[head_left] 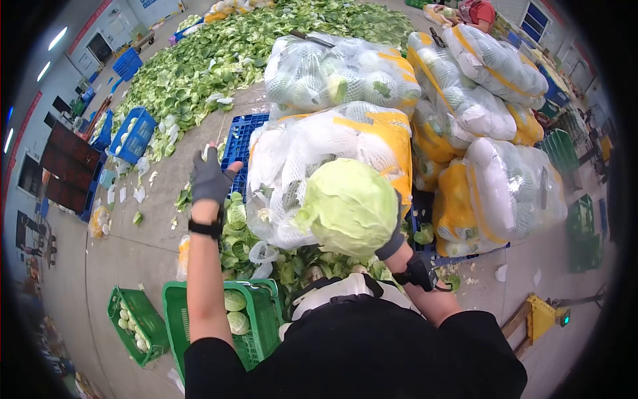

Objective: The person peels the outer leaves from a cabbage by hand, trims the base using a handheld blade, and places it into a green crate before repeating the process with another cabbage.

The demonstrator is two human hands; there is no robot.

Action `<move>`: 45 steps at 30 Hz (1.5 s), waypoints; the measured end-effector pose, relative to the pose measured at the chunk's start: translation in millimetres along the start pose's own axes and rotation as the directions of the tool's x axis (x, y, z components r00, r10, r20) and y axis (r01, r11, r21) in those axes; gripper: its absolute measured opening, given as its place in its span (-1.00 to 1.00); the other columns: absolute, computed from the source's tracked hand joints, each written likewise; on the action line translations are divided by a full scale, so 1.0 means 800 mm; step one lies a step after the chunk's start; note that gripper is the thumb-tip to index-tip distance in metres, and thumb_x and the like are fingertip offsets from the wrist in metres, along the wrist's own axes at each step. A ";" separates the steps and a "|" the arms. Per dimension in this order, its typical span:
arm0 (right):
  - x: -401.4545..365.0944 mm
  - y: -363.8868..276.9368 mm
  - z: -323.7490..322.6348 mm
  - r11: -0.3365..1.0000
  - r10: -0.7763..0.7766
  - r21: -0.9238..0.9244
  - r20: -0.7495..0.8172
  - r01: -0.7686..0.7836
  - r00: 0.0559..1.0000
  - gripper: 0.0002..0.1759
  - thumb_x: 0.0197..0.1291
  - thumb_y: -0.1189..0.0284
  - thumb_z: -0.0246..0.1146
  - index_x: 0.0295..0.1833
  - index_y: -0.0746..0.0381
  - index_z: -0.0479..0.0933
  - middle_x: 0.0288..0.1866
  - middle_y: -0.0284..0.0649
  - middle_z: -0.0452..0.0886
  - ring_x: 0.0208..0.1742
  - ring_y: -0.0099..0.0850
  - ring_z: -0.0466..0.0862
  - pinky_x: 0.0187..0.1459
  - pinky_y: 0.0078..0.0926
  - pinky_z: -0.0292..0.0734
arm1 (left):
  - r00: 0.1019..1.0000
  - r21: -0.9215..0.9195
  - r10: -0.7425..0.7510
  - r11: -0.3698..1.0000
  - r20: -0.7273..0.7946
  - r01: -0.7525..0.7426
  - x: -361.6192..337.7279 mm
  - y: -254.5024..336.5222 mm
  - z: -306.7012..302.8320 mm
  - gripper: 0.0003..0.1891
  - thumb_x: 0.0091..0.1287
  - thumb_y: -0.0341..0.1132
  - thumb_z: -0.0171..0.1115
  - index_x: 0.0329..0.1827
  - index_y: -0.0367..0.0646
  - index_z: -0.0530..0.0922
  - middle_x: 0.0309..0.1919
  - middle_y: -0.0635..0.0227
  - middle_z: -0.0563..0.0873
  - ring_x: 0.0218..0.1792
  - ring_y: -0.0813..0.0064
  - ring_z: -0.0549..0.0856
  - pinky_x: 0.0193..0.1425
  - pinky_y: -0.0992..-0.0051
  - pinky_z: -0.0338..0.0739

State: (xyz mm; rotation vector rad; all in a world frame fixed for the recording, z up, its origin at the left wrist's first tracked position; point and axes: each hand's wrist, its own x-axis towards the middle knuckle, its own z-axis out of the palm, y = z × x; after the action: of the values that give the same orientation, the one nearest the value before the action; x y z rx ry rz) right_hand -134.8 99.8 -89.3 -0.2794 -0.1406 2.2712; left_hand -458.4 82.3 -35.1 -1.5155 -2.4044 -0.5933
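Note:
A pale green cabbage (pixel 351 207) is held up in front of my body. My right hand (pixel 395 241), in a dark fingerless glove, grips it from the right side; most of its fingers are hidden behind the cabbage. To the left, my left hand (pixel 212 177), gloved the same way, is raised with fingers apart and nothing in it. Just beyond the cabbage lies a clear plastic bag (pixel 292 149) with orange strips, packed with net-wrapped cabbages. Below my left forearm stands a green crate (pixel 269 312) with a few cabbages inside.
A wide heap of cabbage leaves (pixel 199 80) covers the floor ahead. More filled bags (pixel 512 193) are stacked at right on blue pallets. A knife (pixel 312 39) lies on the far bag. A yellow pallet jack (pixel 541 318) stands lower right, and a blue crate (pixel 135 135) at left.

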 end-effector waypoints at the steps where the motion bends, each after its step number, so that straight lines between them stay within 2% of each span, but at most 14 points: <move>1: 0.008 -0.005 -0.020 1.000 0.015 -0.016 0.002 -0.015 1.000 -0.32 0.19 -0.09 -0.12 0.27 0.15 0.24 0.23 -0.15 0.36 0.19 -0.19 0.40 0.22 -0.15 0.27 | 0.983 -0.316 0.094 0.948 0.161 -0.039 -0.006 -0.001 -0.002 -0.23 0.06 -0.08 0.32 0.30 -0.15 0.17 0.20 -0.04 0.29 0.17 0.03 0.36 0.19 0.22 0.32; 3: 0.023 -0.007 -0.051 0.998 -0.003 -0.063 0.014 0.004 1.000 -0.29 0.17 -0.12 -0.12 0.28 0.15 0.23 0.24 -0.15 0.34 0.20 -0.18 0.39 0.22 -0.14 0.27 | 0.901 -0.957 0.330 0.165 0.282 0.240 -0.063 0.063 -0.032 -0.15 -0.05 -0.14 0.44 0.29 -0.18 0.18 0.15 0.14 0.34 0.14 0.25 0.37 0.19 0.29 0.30; 6: 0.019 -0.003 -0.034 0.839 -0.132 -0.506 0.167 0.199 0.977 -0.23 0.13 -0.17 -0.12 0.30 0.15 0.20 0.26 -0.13 0.32 0.22 -0.16 0.37 0.24 -0.14 0.25 | 0.816 -0.813 0.543 0.375 -0.197 -0.446 -0.110 0.128 -0.057 -0.58 -0.09 -0.29 0.45 -0.10 -0.10 0.59 -0.13 0.21 0.48 -0.08 0.36 0.50 -0.11 0.49 0.43; 8: 0.000 -0.004 -0.005 0.510 -0.185 -0.773 0.330 0.377 0.926 -0.20 0.11 -0.19 -0.11 0.31 0.15 0.18 0.27 -0.12 0.30 0.24 -0.15 0.35 0.25 -0.14 0.24 | 0.913 -0.912 0.381 0.306 -0.144 -0.272 -0.120 0.120 -0.041 -0.76 0.03 -0.45 0.32 -0.20 -0.12 0.63 -0.35 0.29 0.53 -0.27 0.38 0.55 -0.23 0.50 0.44; 11: 0.000 -0.016 -0.047 0.971 0.214 0.051 0.242 -0.232 0.946 -0.11 -0.03 -0.17 0.04 0.33 0.16 0.16 0.30 -0.09 0.27 0.28 -0.14 0.30 0.28 -0.18 0.18 | 0.937 -0.720 0.250 0.599 -0.246 -0.349 -0.084 0.107 -0.027 -0.84 0.11 -0.51 0.09 -0.26 -0.18 0.57 -0.39 0.21 0.57 -0.35 0.25 0.58 -0.25 0.43 0.45; 15: -0.035 -0.012 -0.049 0.989 0.115 -0.095 0.068 -0.109 0.991 -0.12 -0.05 -0.14 0.07 0.33 0.16 0.15 0.31 -0.09 0.25 0.28 -0.15 0.29 0.29 -0.19 0.17 | 0.994 -0.379 0.052 0.922 -0.095 -0.084 -0.045 -0.004 0.056 -0.80 0.12 -0.46 0.09 -0.18 -0.23 0.52 -0.31 0.11 0.56 -0.26 0.14 0.56 -0.18 0.34 0.45; 18: -0.040 -0.017 -0.048 0.988 0.102 -0.122 0.053 -0.095 0.993 -0.12 -0.07 -0.11 0.09 0.33 0.16 0.15 0.31 -0.10 0.25 0.29 -0.16 0.29 0.29 -0.20 0.17 | 0.989 -0.351 -0.042 0.936 -0.142 -0.011 -0.061 -0.014 0.055 -0.54 0.18 -0.34 0.17 0.16 -0.21 0.35 -0.06 0.10 0.52 -0.06 0.20 0.54 -0.04 0.37 0.45; 22: -0.023 -0.028 -0.036 0.980 0.076 -0.193 0.083 -0.059 0.994 -0.12 -0.09 -0.07 0.12 0.33 0.17 0.15 0.32 -0.10 0.23 0.30 -0.17 0.28 0.29 -0.21 0.16 | 0.909 -0.922 0.196 0.208 0.367 0.327 -0.111 0.109 -0.032 -0.34 0.13 -0.25 0.30 0.26 -0.28 0.24 0.11 0.05 0.45 0.10 0.31 0.47 0.12 0.41 0.36; 25: -0.010 -0.030 -0.002 0.948 -0.048 -0.306 0.140 0.090 0.989 -0.13 -0.11 0.00 0.15 0.33 0.18 0.14 0.32 -0.10 0.23 0.31 -0.19 0.26 0.30 -0.23 0.16 | 0.936 -0.834 0.344 0.537 0.080 -0.126 -0.124 0.160 -0.065 -0.57 0.12 -0.30 0.29 0.04 -0.29 0.47 -0.04 0.13 0.55 -0.03 0.35 0.55 0.04 0.51 0.41; 30: -0.001 -0.033 0.006 0.858 -0.246 -0.413 0.192 0.305 0.950 -0.17 -0.12 0.16 0.17 0.32 0.21 0.13 0.28 -0.13 0.25 0.29 -0.23 0.27 0.29 -0.28 0.17 | 0.971 -0.879 0.163 0.471 0.176 0.080 -0.124 0.175 -0.063 -0.83 0.15 -0.40 0.22 -0.20 -0.23 0.56 -0.43 0.29 0.57 -0.40 0.40 0.59 -0.27 0.48 0.46; 37: 0.026 -0.040 -0.027 0.902 -0.358 -0.258 0.005 0.347 0.934 -0.38 0.08 0.22 0.03 0.28 0.19 0.22 0.22 -0.19 0.35 0.23 -0.32 0.36 0.23 -0.31 0.27 | 0.005 -0.932 0.932 0.362 0.362 0.004 -0.152 0.164 -0.058 -0.82 0.11 -0.33 0.24 -0.24 -0.19 0.56 -0.34 0.19 0.59 -0.28 0.18 0.57 -0.15 0.39 0.46; 40: 0.029 -0.044 -0.022 0.899 -0.376 -0.258 -0.041 0.353 0.926 -0.41 0.13 0.20 0.00 0.27 0.18 0.23 0.21 -0.20 0.36 0.21 -0.34 0.38 0.22 -0.33 0.28 | 0.288 -0.662 0.634 0.750 0.717 -0.003 -0.115 0.118 -0.054 -0.61 0.02 -0.20 0.36 -0.14 -0.20 0.54 -0.25 0.17 0.59 -0.19 0.24 0.58 -0.05 0.40 0.43; 42: 0.031 -0.038 -0.011 0.901 -0.391 -0.245 -0.106 0.357 0.914 -0.45 0.16 0.15 -0.02 0.23 0.17 0.30 0.16 -0.21 0.41 0.17 -0.32 0.42 0.21 -0.33 0.29 | 0.773 -0.768 0.593 0.596 0.226 -0.233 -0.100 0.127 -0.052 -0.33 -0.10 0.00 0.42 0.07 -0.12 0.45 -0.08 0.08 0.51 -0.02 0.15 0.51 0.04 0.32 0.41; 45: 0.046 -0.033 -0.003 0.972 -0.237 -0.029 -0.068 0.235 0.969 -0.45 0.16 0.09 -0.04 0.18 0.17 0.35 0.12 -0.19 0.45 0.13 -0.29 0.45 0.19 -0.31 0.31 | 0.814 -0.631 0.573 0.597 -0.096 -0.495 -0.099 0.179 -0.052 -0.16 -0.17 0.05 0.43 0.25 0.02 0.32 0.20 0.06 0.29 0.22 0.03 0.28 0.26 0.18 0.19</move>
State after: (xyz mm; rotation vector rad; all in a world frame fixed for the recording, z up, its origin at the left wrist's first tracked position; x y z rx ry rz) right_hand -138.4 145.2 -91.9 -0.3358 -0.1522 2.0221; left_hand -295.7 54.2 -0.2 -2.4748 -1.6833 -1.2695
